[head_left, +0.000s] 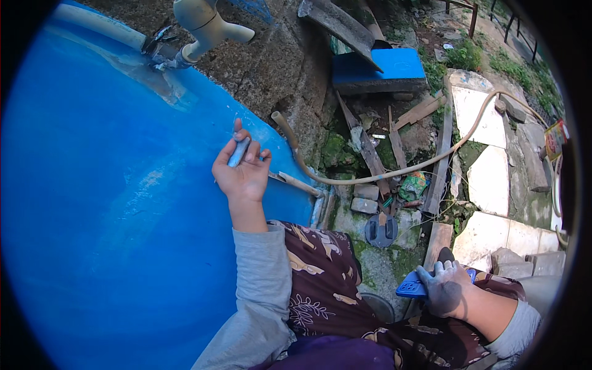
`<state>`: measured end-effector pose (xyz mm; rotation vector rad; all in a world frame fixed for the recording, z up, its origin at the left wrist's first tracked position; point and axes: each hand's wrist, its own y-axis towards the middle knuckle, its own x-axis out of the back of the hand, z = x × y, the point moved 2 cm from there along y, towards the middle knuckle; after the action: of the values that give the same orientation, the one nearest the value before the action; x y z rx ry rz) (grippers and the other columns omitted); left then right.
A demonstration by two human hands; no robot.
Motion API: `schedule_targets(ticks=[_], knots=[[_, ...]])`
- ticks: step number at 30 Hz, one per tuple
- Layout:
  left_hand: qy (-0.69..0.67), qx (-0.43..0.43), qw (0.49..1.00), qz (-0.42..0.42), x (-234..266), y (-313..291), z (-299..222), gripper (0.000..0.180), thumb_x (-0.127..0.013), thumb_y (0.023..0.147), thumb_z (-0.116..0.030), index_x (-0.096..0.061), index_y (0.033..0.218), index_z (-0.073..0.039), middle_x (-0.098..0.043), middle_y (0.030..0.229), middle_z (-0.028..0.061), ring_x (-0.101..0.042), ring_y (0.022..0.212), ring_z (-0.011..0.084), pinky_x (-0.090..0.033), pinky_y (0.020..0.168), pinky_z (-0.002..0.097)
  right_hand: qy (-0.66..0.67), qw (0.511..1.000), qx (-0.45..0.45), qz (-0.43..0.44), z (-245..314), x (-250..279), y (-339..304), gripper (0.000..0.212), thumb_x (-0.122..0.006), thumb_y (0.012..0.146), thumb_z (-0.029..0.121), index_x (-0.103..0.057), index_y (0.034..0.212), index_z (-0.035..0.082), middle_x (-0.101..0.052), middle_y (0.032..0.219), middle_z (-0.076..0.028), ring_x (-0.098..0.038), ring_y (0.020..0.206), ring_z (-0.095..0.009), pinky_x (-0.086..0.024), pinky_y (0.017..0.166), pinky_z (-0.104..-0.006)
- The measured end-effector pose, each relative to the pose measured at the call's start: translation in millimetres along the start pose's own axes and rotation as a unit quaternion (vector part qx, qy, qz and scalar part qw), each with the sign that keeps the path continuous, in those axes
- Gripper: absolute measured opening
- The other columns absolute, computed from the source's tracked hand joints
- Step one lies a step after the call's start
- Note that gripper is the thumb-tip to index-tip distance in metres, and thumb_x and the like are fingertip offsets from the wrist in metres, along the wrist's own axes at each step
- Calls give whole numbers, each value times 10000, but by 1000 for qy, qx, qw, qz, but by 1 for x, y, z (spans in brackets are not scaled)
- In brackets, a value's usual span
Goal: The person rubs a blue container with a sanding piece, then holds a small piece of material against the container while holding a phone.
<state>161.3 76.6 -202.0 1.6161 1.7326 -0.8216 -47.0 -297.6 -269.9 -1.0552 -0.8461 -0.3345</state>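
Observation:
My left hand (243,172) is raised over the blue surface, palm up with fingers curled. Between its thumb and fingers is a short, pale blue-grey stubby piece (238,152) whose kind I cannot make out. Lower right, above my patterned dark skirt, my right hand (445,288) is closed over a flat blue plastic piece with small holes (410,285). Most of that piece is hidden under the hand, so its kind is unclear. Grey-blue smears coat my right hand. The broad blue painted surface (123,203) fills the left side, with paler scuffed patches.
A beige tap (206,28) rises at the top of the blue surface. A hose (382,179) curves from its edge toward the right. Bricks (365,198), planks (439,160) and a blue-topped block (379,71) lie beyond. White slabs (487,185) line the right.

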Motion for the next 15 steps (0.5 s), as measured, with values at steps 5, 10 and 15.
schedule_targets(ticks=[5,10,15], knots=[[-70,69,993,-65,2,12,32,392,-362,950,-154,-512,1306,-85,-547,893,-27,-395,594,121,-312,706,332,1,998,-37,43,2,9,-17,744,-637,749,290,-426,1410,21,-578,1140,-240,-570,1084,-349,-403,939,-428],[-52,3,999,4,-4,-7,-7,372,-370,950,-153,-525,1280,-80,-541,888,-31,-390,589,124,-314,688,324,6,1000,14,25,2,6,4,760,-640,747,298,-416,1416,15,-574,1159,-244,-564,1099,-353,-401,945,-430],[-81,98,985,-113,7,16,31,377,-363,957,-160,-512,1292,-72,-533,903,-24,-403,602,131,-322,699,330,4,997,-25,67,1,8,-8,742,-612,780,298,-394,1436,25,-563,1186,-251,-551,1131,-362,-389,965,-432]])
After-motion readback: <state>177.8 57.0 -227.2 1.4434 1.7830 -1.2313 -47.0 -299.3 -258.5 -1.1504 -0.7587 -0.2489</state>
